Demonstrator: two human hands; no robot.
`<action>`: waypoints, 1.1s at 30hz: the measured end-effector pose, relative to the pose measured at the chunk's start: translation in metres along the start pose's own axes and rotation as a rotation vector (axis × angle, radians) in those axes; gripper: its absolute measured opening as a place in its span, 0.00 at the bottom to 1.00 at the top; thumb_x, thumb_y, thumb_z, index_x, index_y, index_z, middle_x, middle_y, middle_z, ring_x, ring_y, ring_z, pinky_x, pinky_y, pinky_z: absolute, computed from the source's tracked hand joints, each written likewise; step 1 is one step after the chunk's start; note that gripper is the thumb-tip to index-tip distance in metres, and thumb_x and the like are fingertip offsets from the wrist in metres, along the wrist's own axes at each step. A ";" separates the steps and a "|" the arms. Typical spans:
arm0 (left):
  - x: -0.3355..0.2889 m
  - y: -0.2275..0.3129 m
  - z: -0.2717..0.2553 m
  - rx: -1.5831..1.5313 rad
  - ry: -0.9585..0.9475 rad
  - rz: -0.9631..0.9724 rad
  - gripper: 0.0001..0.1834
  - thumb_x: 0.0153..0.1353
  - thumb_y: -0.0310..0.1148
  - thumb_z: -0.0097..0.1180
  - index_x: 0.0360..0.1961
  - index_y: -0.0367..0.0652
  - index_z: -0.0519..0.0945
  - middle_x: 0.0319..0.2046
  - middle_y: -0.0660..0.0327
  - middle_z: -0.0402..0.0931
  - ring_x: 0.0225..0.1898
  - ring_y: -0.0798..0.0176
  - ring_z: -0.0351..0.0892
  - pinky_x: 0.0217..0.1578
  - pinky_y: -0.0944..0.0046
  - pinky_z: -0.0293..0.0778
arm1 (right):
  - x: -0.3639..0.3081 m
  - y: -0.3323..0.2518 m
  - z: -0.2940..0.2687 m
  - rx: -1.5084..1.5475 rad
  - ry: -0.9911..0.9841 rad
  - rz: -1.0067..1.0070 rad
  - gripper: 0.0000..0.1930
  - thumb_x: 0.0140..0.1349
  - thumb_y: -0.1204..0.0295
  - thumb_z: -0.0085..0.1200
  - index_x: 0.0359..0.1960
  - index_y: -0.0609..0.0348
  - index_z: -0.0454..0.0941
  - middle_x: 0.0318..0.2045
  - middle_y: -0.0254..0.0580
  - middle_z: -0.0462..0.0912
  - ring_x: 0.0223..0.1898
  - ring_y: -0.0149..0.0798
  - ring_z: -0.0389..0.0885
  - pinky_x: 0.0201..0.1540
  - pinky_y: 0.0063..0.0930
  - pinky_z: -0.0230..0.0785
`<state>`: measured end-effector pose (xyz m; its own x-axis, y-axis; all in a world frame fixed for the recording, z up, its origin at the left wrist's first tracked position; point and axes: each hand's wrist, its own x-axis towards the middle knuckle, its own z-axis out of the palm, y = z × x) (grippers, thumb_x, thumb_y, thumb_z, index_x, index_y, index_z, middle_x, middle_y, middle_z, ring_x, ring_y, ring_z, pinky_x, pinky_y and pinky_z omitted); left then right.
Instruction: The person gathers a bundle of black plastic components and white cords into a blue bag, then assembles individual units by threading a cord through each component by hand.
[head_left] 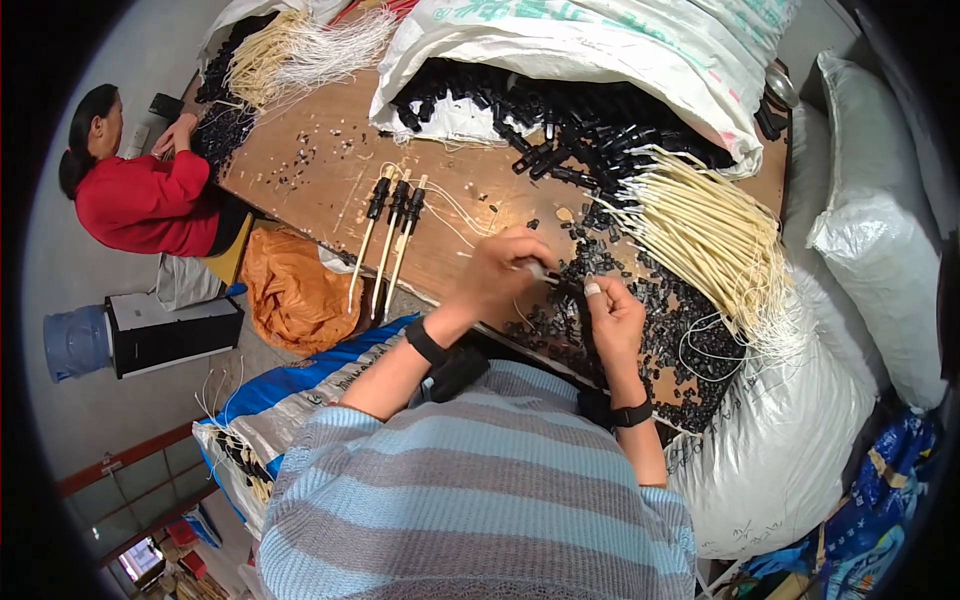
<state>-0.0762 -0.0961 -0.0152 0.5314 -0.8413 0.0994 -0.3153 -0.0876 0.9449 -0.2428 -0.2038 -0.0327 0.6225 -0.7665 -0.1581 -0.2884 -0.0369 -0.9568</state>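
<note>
Over the near edge of the table, my left hand (502, 272) is closed, its fingers curled toward a small black plastic part (553, 277). A whitish bit shows at its fingertips, slightly blurred. Close by on the right, my right hand (613, 318) is closed in a pinch at the other side of that black part, with something white on the thumb tip. Loose small black pieces (665, 345) lie around and beyond this hand. Left of my hands, three cream-coloured rods with black fittings (397, 212) lie side by side across the table edge, white cords trailing from them.
A large white woven sack (590, 40) spills black plastic tubes (555, 150) at the back. A bundle of cream rods (705, 235) with white cords lies at right. Full white sacks (790, 440) crowd the right side. A person in red (145, 205) works at far left, beside an orange sack (292, 290).
</note>
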 end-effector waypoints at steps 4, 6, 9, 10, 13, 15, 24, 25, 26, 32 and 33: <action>-0.001 0.018 0.032 -0.269 -0.034 -0.292 0.13 0.48 0.13 0.55 0.34 0.39 0.82 0.28 0.70 0.76 0.31 0.78 0.73 0.33 0.76 0.71 | 0.001 -0.005 0.004 -0.390 0.137 -0.421 0.05 0.61 0.74 0.56 0.37 0.60 0.80 0.20 0.38 0.76 0.18 0.32 0.73 0.23 0.25 0.65; -0.001 0.006 0.040 -0.250 -0.042 -0.262 0.11 0.51 0.13 0.54 0.33 0.37 0.81 0.28 0.71 0.76 0.31 0.79 0.73 0.31 0.77 0.70 | -0.004 -0.014 0.006 -0.546 0.129 -0.510 0.07 0.59 0.75 0.56 0.39 0.59 0.80 0.29 0.50 0.82 0.26 0.51 0.82 0.28 0.34 0.73; 0.003 0.000 0.035 -0.239 -0.077 -0.242 0.11 0.49 0.13 0.55 0.33 0.37 0.81 0.30 0.69 0.77 0.30 0.78 0.74 0.30 0.77 0.71 | -0.004 -0.014 0.005 -0.554 0.150 -0.592 0.08 0.58 0.75 0.57 0.39 0.59 0.80 0.26 0.47 0.81 0.21 0.43 0.80 0.25 0.29 0.71; 0.004 0.001 0.034 -0.238 -0.080 -0.242 0.11 0.49 0.13 0.55 0.33 0.37 0.81 0.30 0.69 0.77 0.30 0.78 0.74 0.30 0.77 0.71 | -0.004 -0.013 0.004 -0.554 0.152 -0.590 0.08 0.58 0.75 0.57 0.39 0.59 0.80 0.26 0.47 0.81 0.21 0.43 0.80 0.25 0.29 0.71; 0.004 0.002 0.028 0.045 -0.020 -0.089 0.12 0.46 0.14 0.55 0.34 0.37 0.81 0.32 0.65 0.78 0.30 0.75 0.76 0.29 0.75 0.71 | -0.004 -0.011 0.000 -0.361 0.102 -0.517 0.07 0.59 0.77 0.57 0.40 0.61 0.80 0.23 0.40 0.80 0.18 0.30 0.74 0.23 0.21 0.65; 0.007 0.003 0.026 0.184 0.089 0.074 0.15 0.43 0.16 0.56 0.36 0.37 0.80 0.32 0.60 0.78 0.30 0.67 0.78 0.30 0.69 0.73 | -0.004 -0.013 -0.008 0.220 -0.102 -0.124 0.08 0.60 0.78 0.57 0.41 0.63 0.79 0.20 0.29 0.75 0.18 0.21 0.65 0.22 0.13 0.56; 0.013 0.010 0.018 0.248 -0.214 0.271 0.20 0.40 0.22 0.59 0.40 0.42 0.80 0.34 0.55 0.81 0.34 0.51 0.80 0.33 0.59 0.76 | 0.000 -0.030 -0.037 -0.030 -0.229 -0.191 0.15 0.59 0.76 0.53 0.49 0.56 0.81 0.27 0.32 0.82 0.22 0.31 0.77 0.26 0.24 0.70; 0.011 0.010 0.018 0.246 -0.213 0.267 0.20 0.40 0.22 0.59 0.40 0.42 0.80 0.34 0.55 0.81 0.34 0.51 0.80 0.33 0.59 0.76 | -0.001 -0.029 -0.038 -0.032 -0.232 -0.188 0.15 0.59 0.76 0.53 0.49 0.56 0.81 0.27 0.32 0.82 0.22 0.31 0.77 0.26 0.24 0.70; 0.009 0.009 0.018 0.306 -0.238 0.209 0.20 0.41 0.23 0.59 0.40 0.42 0.80 0.34 0.55 0.81 0.34 0.51 0.80 0.33 0.59 0.76 | -0.002 -0.029 -0.039 -0.378 -0.211 -0.404 0.15 0.59 0.76 0.53 0.48 0.54 0.81 0.26 0.34 0.82 0.21 0.30 0.77 0.25 0.23 0.70; 0.005 0.030 0.021 0.524 -0.173 0.272 0.16 0.41 0.24 0.58 0.36 0.44 0.79 0.28 0.58 0.78 0.31 0.52 0.80 0.29 0.56 0.75 | 0.006 -0.030 -0.021 -0.370 -0.041 -0.285 0.08 0.54 0.67 0.64 0.34 0.54 0.82 0.10 0.37 0.70 0.13 0.37 0.70 0.18 0.30 0.61; 0.004 0.034 0.021 0.611 -0.196 0.299 0.14 0.41 0.25 0.58 0.33 0.44 0.79 0.26 0.59 0.76 0.30 0.52 0.80 0.28 0.56 0.75 | 0.010 -0.033 -0.023 -0.213 -0.143 -0.042 0.08 0.53 0.69 0.65 0.31 0.58 0.80 0.10 0.33 0.66 0.13 0.29 0.64 0.18 0.25 0.58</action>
<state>-0.1009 -0.1138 0.0112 0.2203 -0.9515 0.2147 -0.8410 -0.0737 0.5360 -0.2437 -0.2254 0.0024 0.7293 -0.6637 -0.1663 -0.3972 -0.2127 -0.8927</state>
